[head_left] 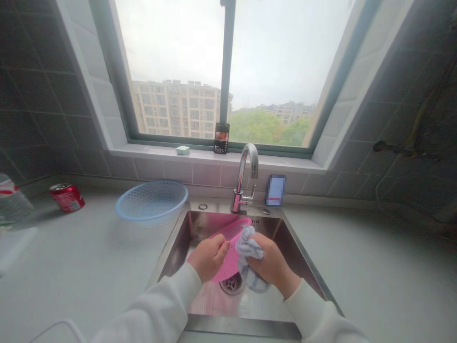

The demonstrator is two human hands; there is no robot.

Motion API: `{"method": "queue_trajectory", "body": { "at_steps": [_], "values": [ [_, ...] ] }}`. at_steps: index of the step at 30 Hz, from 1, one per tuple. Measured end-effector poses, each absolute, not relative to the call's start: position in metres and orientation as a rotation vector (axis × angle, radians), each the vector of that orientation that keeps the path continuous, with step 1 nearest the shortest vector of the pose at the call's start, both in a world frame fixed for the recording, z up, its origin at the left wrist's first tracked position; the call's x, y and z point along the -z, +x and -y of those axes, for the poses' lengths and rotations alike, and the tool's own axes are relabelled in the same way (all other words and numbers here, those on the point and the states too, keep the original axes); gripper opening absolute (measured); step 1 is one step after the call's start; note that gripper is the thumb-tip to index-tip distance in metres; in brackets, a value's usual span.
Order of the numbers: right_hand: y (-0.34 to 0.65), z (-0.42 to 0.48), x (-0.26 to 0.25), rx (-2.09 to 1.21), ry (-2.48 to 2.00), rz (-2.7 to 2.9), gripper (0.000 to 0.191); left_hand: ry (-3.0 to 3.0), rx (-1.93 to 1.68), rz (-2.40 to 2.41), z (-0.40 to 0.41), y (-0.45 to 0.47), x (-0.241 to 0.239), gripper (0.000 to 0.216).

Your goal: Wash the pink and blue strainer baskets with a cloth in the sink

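A pink plastic basket with a perforated wall is tilted inside the steel sink. My left hand is closed on its near left side, thumb on top. In my right hand a crumpled white and grey cloth is bunched up, with one end hanging down toward the drain. The cloth lies against the right side of the basket. My left fingertips are partly hidden by the basket and the hand itself.
Behind the sink rises a chrome faucet. On the left counter stand a blue basket, a red can and a plastic bottle. One phone leans on the window; another stands right of the faucet.
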State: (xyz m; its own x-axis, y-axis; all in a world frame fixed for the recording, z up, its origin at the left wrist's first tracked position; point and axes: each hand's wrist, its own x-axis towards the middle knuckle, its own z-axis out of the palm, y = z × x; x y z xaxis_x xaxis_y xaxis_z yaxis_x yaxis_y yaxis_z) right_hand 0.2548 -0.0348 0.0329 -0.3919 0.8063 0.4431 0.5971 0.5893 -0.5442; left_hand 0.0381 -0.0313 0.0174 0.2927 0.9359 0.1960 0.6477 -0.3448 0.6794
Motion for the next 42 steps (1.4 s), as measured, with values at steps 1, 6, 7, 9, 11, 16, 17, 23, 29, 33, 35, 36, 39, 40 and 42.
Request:
{"method": "queue_trajectory", "body": {
  "at_steps": [1,6,7,9,11,16,17,23,29,33,35,36,39,40,42],
  "values": [
    [0.262,0.027,-0.032,-0.354,-1.148,2.072,0.011,2.074,-0.814,-1.415,0.031,0.038,-0.018,0.035],
    [0.266,0.028,-0.031,-0.243,-1.237,2.066,0.012,2.009,-0.865,-1.400,0.032,0.038,-0.016,0.037],
    [0.259,0.035,-0.031,-0.257,-1.204,2.118,0.013,2.006,-0.869,-1.393,0.032,0.038,-0.016,0.037],
    [0.245,0.048,-0.032,-0.312,-1.115,2.229,0.013,2.020,-0.866,-1.380,0.032,0.037,-0.015,0.038],
    [0.240,0.052,-0.033,-0.370,-1.065,2.269,0.013,2.036,-0.854,-1.375,0.033,0.037,-0.017,0.038],
    [0.268,0.023,-0.033,-0.315,-1.206,2.037,0.009,1.988,-0.866,-1.414,0.034,0.037,-0.021,0.035],
    [0.274,0.019,-0.032,-0.284,-1.236,2.009,0.009,1.982,-0.874,-1.418,0.034,0.038,-0.021,0.034],
    [0.254,0.043,-0.033,-0.315,-1.143,2.158,0.012,2.002,-0.871,-1.413,0.032,0.036,-0.018,0.037],
    [0.259,0.033,-0.029,-0.344,-1.133,2.128,0.010,1.990,-0.825,-1.444,0.030,0.034,-0.018,0.037],
    [0.288,0.006,-0.022,-0.281,-1.283,1.948,0.013,1.867,-0.919,-1.211,0.028,0.031,-0.017,0.040],
    [0.296,0.000,-0.021,-0.291,-1.302,1.911,0.014,1.816,-0.945,-1.085,0.027,0.029,-0.015,0.040],
    [0.299,-0.001,-0.021,-0.295,-1.304,1.903,0.013,1.797,-0.944,-1.052,0.026,0.028,-0.014,0.039],
    [0.297,0.001,-0.024,-0.297,-1.300,1.887,0.012,1.783,-0.926,-1.046,0.024,0.026,-0.012,0.033],
    [0.294,0.004,-0.026,-0.294,-1.294,1.888,0.013,1.788,-0.923,-1.073,0.024,0.026,-0.012,0.030],
    [0.283,0.013,-0.029,-0.279,-1.260,1.929,0.012,1.812,-0.903,-1.152,0.025,0.027,-0.013,0.025]
  ]
}}
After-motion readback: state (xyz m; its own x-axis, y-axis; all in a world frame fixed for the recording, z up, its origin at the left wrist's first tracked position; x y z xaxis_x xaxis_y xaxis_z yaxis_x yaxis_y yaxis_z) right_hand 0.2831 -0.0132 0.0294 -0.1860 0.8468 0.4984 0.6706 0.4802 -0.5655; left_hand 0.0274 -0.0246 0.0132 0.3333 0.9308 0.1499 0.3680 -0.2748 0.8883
